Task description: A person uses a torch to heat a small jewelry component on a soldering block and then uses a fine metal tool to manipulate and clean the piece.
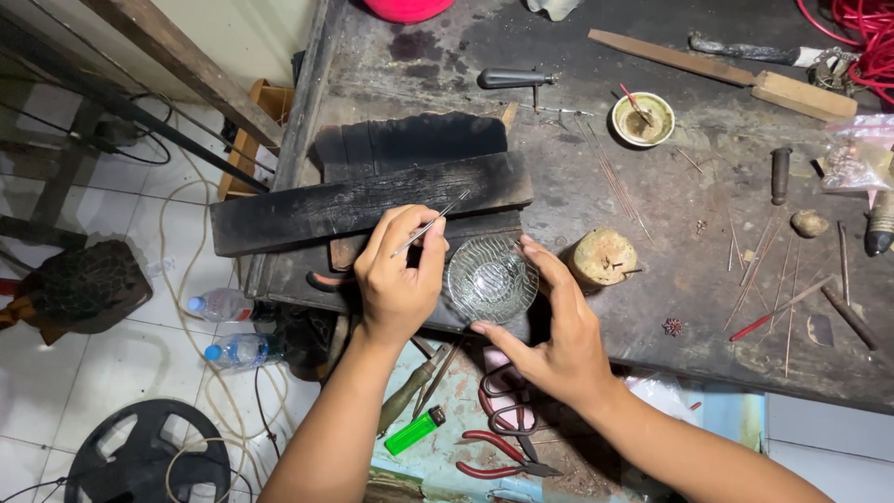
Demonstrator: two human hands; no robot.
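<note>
A dark, stained worktop (708, 307) fills the upper right of the view, its near edge running across the middle. On its left part lies a charred plank (307, 210), set across a second blackened block (410, 142) behind it. Below the worktop edge, a lower shelf holds red-handled pliers (503, 452), a green lighter (414, 431) and a file.

The right hand (549, 326) curves around the right side of a glass dish (491, 278), thumb at the near rim and fingers at the far rim, its grip closed lightly on the dish. The dish is small, round and ribbed, sitting at the worktop's near edge just in front of the plank.

The left hand (396, 279) is just left of the dish, its grip pinched together on tweezers (430, 224), whose tips point up and right over the plank.

Right of the dish stands a short wooden stub (601, 257). Farther back sits a small bowl (643, 119) with a red-tipped stick in it. Thin wires (615, 182) lie scattered over the worktop, along with a tiny reddish ornament (672, 326).
</note>
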